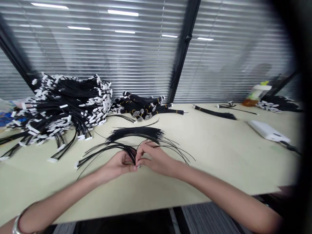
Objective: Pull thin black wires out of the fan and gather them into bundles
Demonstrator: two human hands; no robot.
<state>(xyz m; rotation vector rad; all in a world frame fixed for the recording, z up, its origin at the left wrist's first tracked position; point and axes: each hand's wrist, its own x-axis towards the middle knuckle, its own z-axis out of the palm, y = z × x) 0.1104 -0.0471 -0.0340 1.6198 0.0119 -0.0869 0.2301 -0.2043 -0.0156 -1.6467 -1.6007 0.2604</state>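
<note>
My left hand (122, 165) is closed around a bundle of thin black wires (107, 148) near the middle of the table. The bundle fans out to the left and ends in a white connector (76, 165). Against its right end, my right hand (149, 156) pinches with thumb and forefinger, meeting the left fingertips; a small pale tip shows there, too small to name. More black wires trail out to the right beneath my right hand. Just behind both hands lies a thick loose bundle of black wires (135, 134).
A large heap of black cables with white connectors (70, 104) fills the back left. Taped wire bundles (143, 105) lie at the back centre, another bundle (214, 112) to their right. A white device with a cord (269, 130) and a bottle with amber liquid (255, 94) stand right.
</note>
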